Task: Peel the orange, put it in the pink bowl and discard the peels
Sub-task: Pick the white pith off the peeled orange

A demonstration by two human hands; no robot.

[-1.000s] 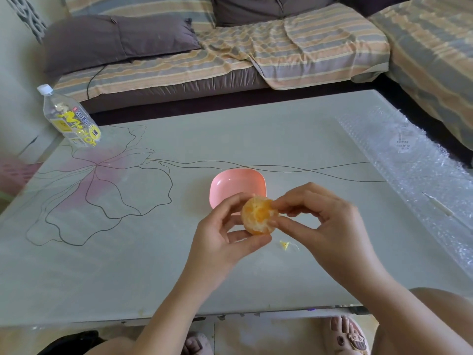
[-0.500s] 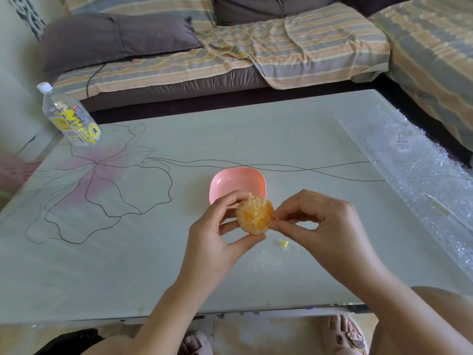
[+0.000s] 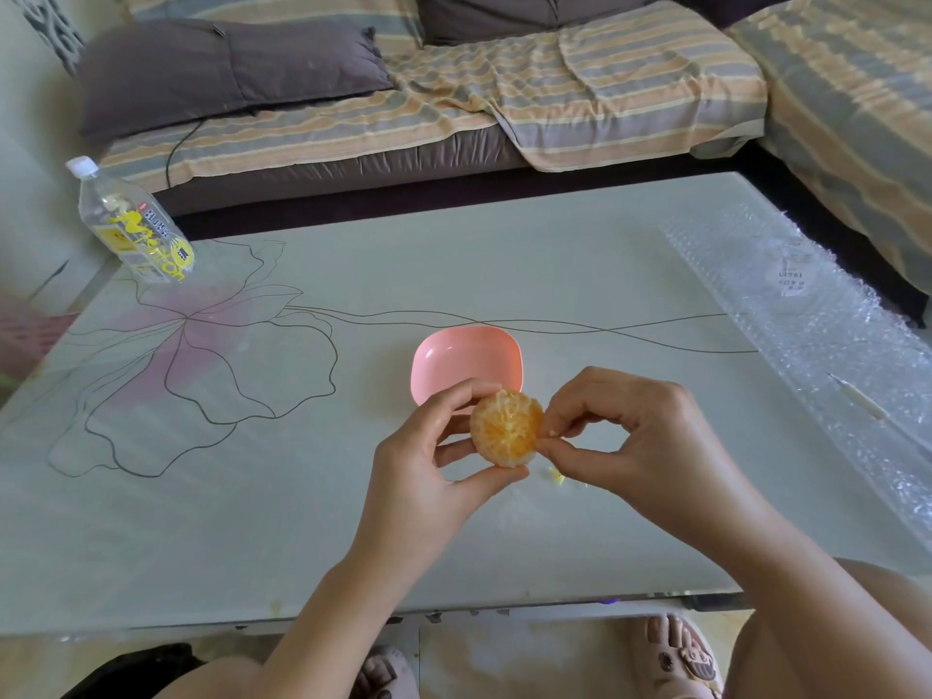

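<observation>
**A:** Where is the orange (image 3: 507, 428) now, and why is it being held like that?

**B:** The left hand (image 3: 428, 471) is gripping it above the tabletop (image 3: 454, 274), with the thumb under and the fingers over. I think it is presenting the bare face to the eyes, so the white threads are showing.

**A:** And the other hand?

**B:** The right hand (image 3: 635, 446) is pinching a small pith bit (image 3: 552, 432) at the fruit's 3 o'clock edge, probably for cleaning it off.

**A:** Is the pink bowl (image 3: 466, 360) being used?

**B:** Not yet. It is sitting at 12 o'clock of the orange, very near, so I judge the drop will be short. A yellow scrap (image 3: 556, 475) is lying at 5 o'clock and is not yet discarded.
</observation>
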